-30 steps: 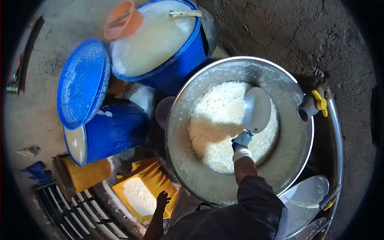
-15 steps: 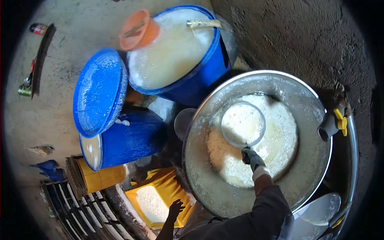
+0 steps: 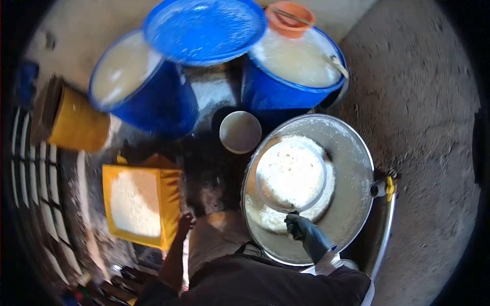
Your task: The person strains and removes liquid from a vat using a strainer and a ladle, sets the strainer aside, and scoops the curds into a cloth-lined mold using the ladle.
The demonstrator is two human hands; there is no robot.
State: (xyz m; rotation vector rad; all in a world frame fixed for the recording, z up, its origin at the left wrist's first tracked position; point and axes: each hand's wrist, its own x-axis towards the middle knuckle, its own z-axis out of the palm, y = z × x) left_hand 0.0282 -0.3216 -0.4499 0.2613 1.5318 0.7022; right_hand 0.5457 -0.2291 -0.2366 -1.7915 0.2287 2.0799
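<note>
Head view, watched from my remote seat: the gloved right hand (image 3: 306, 235) has its grip wrapped around the handle of a round scoop (image 3: 324, 179), which I see loaded with white mass (image 3: 288, 171) inside the metal vat (image 3: 353, 191). The bare left hand (image 3: 187, 223) is near the yellow bin (image 3: 170, 204); I cannot tell whether its grip is spread or pressed together.
</note>
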